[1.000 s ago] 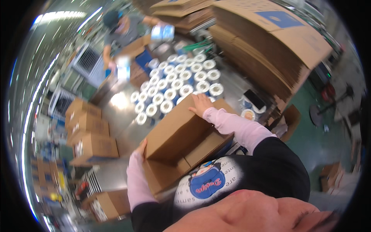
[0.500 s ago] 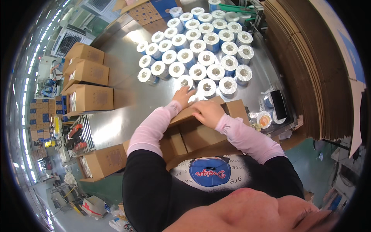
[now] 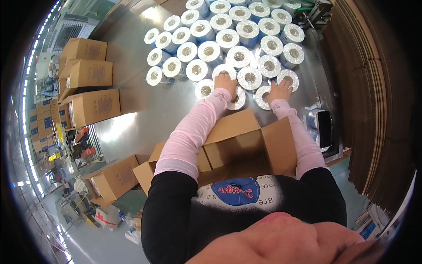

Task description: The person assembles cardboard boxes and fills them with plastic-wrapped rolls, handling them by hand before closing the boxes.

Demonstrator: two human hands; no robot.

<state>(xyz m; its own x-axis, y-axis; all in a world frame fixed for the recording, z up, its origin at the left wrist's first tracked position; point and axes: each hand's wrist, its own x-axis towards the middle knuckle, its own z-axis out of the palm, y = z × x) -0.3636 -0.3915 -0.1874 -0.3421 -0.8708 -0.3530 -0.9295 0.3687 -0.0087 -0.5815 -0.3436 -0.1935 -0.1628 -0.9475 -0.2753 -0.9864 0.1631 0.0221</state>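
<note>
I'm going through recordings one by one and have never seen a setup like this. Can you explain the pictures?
There is no machine here, just human hands: a bare left hand and right hand, with pink sleeves on the forearms. Every picture comes from one fisheye camera worn on the head, looking down, so straight edges bend. On the metal table stand many wrapped white-and-blue rolls. An open cardboard box is nearest the body; more boxes are at left, a black phone at right. Each hand's fingers lie over rolls; whether they grip firmly isn't clear.
</note>
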